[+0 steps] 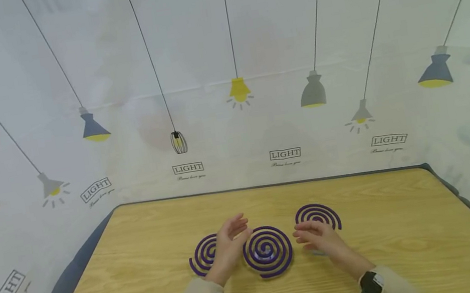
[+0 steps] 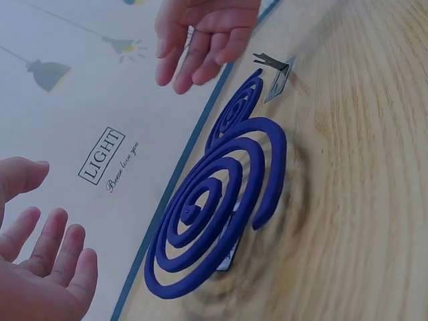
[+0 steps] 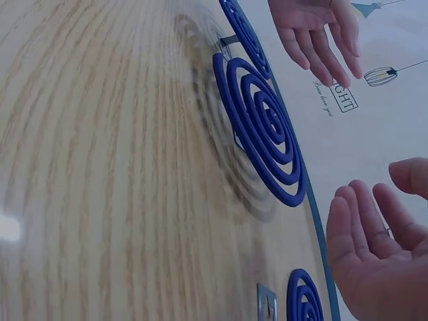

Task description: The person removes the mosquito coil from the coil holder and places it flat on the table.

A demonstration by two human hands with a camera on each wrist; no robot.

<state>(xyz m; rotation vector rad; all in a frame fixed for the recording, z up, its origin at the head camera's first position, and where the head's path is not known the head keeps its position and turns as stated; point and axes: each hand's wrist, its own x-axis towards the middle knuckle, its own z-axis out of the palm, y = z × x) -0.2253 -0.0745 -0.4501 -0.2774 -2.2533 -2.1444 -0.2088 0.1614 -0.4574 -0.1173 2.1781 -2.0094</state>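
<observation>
Here, what I saw through the cameras:

Left hand: my left hand [image 1: 227, 246] hung just above the table, its fingers [image 2: 57, 251] straight and slightly spread, holding nothing, palm turned toward the middle coil.

Right hand: my right hand [image 1: 319, 240] matched it on the other side, its fingers [image 3: 364, 224] loose and apart, gripping nothing.

Middle coil: the purple spiral coil [image 1: 268, 251] sat between the two sets of fingertips, near both but touching neither. From the wrist views it stood raised off the wood on a small metal stand [image 2: 227, 257], and it looked blurred at its lower edge.

Left coil: a second coil [image 1: 203, 255] lay under and behind my left fingers, partly covered by that hand.

Right coil: a third coil [image 1: 317, 215] lay just beyond my right fingertips, apart from them.

Spare stand: another small metal stand [image 3: 266, 304] lay below my right palm in the right wrist view.

Table: the wooden table [image 1: 147, 291] carried all of it.

Backdrop: a pale curtain [image 1: 223, 67] printed with lamps stood past the fingertips.
</observation>
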